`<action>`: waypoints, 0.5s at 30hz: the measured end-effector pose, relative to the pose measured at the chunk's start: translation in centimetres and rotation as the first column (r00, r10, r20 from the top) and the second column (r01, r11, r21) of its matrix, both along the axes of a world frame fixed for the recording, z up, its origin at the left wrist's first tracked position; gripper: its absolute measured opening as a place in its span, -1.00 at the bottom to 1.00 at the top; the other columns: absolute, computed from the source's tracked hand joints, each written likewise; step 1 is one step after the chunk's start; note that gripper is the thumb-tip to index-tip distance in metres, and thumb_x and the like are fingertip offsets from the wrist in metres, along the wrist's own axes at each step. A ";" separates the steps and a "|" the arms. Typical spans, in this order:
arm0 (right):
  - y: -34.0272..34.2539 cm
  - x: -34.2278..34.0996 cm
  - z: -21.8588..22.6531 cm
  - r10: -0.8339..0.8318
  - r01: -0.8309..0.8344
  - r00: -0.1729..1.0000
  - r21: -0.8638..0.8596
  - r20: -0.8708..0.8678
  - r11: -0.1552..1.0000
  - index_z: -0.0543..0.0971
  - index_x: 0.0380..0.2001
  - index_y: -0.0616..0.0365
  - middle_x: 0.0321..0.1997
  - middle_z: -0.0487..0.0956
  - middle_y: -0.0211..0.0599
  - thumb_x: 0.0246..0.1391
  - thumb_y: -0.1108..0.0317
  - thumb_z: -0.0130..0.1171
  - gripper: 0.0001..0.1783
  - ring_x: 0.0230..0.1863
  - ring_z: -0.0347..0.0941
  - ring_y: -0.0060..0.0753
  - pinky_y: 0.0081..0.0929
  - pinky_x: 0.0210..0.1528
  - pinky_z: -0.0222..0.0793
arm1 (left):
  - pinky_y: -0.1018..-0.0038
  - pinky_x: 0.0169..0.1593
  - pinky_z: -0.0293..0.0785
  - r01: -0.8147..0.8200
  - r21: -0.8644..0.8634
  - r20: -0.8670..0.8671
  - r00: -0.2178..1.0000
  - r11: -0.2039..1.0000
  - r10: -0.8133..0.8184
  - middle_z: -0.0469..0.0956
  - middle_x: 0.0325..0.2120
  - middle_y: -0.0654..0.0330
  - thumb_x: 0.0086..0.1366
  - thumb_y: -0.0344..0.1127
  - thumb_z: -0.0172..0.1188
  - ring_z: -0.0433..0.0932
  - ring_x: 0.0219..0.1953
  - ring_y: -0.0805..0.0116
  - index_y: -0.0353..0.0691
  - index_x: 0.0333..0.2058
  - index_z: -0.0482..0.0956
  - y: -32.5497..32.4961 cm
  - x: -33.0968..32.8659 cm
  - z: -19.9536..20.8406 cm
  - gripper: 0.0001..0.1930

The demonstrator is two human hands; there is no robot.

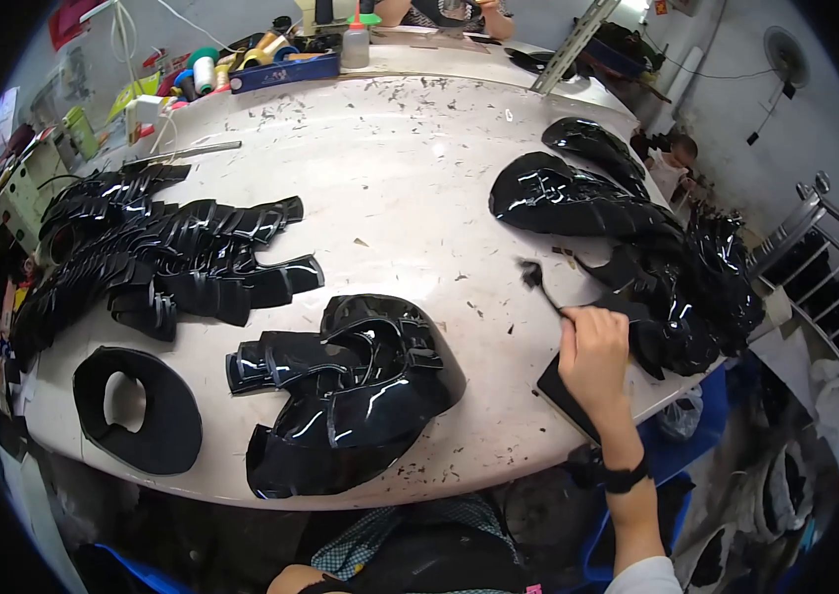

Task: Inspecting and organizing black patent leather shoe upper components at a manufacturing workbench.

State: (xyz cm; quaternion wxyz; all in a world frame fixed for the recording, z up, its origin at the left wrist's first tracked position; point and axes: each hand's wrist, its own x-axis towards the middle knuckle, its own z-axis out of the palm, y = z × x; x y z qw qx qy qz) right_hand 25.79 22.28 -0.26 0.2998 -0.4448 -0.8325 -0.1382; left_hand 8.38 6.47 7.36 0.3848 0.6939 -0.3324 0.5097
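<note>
My right hand (595, 361) is closed around the thin dark handle of a small brush (531, 275) with a ragged black tip, pointing away to the left above the table. Beneath that hand lies a dark flat rectangular object (565, 398), partly covered. In front of me rests a glossy black shaped piece (370, 396) of stitched, curved panels, apart from my hand. To its left, a matte black ring-shaped piece (172, 421) lies flat. My left hand is out of view; only a bit of bare arm (296, 579) shows at the lower edge.
Overlapping glossy black strips (192, 247) cover the table's left side. More glossy black pieces (578, 198) pile up at the right. A blue tray (286, 72) of thread spools and a bottle (355, 47) stand at the back. Scraps litter the white table (390, 198). Other people are beyond it.
</note>
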 end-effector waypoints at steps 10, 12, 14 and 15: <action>-9.3 -1.3 -7.7 0.211 -0.217 0.974 -0.080 -0.080 0.973 0.47 -0.51 0.13 -0.57 0.38 -0.34 0.02 0.11 -0.05 -0.70 -0.50 0.28 -0.29 -0.37 -0.46 0.12 | 0.38 -0.30 0.40 0.201 -0.856 0.052 0.950 0.475 -0.309 0.46 -0.31 -0.15 0.21 -0.35 -0.07 0.48 -0.36 0.09 -0.42 -0.41 0.52 -3.0 -0.5 1.8 -0.76; -10.6 -1.7 -9.2 0.153 -0.156 0.982 -0.021 -0.114 0.988 0.48 -0.46 0.14 -0.52 0.39 -0.35 0.06 0.14 -0.11 -0.69 -0.47 0.29 -0.30 -0.36 -0.40 0.14 | 0.40 -0.32 0.41 0.203 -0.859 0.050 0.947 0.470 -0.318 0.46 -0.32 -0.16 0.21 -0.36 -0.06 0.48 -0.37 0.10 -0.42 -0.43 0.52 -3.3 -0.3 1.5 -0.76; -11.2 -2.0 -9.9 0.130 -0.134 0.975 -0.012 -0.180 0.991 0.48 -0.45 0.15 -0.51 0.39 -0.35 0.07 0.15 -0.13 -0.69 -0.46 0.29 -0.30 -0.36 -0.38 0.15 | 0.42 -0.33 0.41 0.210 -0.857 0.069 0.952 0.470 -0.299 0.45 -0.32 -0.17 0.19 -0.37 -0.03 0.48 -0.39 0.09 -0.42 -0.46 0.50 -3.5 -0.3 1.5 -0.79; -11.4 -2.2 -10.2 0.116 -0.121 0.973 -0.012 -0.201 0.993 0.49 -0.42 0.14 -0.49 0.39 -0.37 0.04 0.17 -0.09 -0.72 -0.43 0.29 -0.32 -0.37 -0.35 0.16 | 0.42 -0.33 0.41 0.208 -0.857 0.068 0.952 0.471 -0.297 0.45 -0.32 -0.17 0.19 -0.37 -0.03 0.48 -0.39 0.09 -0.42 -0.46 0.50 -2.6 0.1 1.0 -0.79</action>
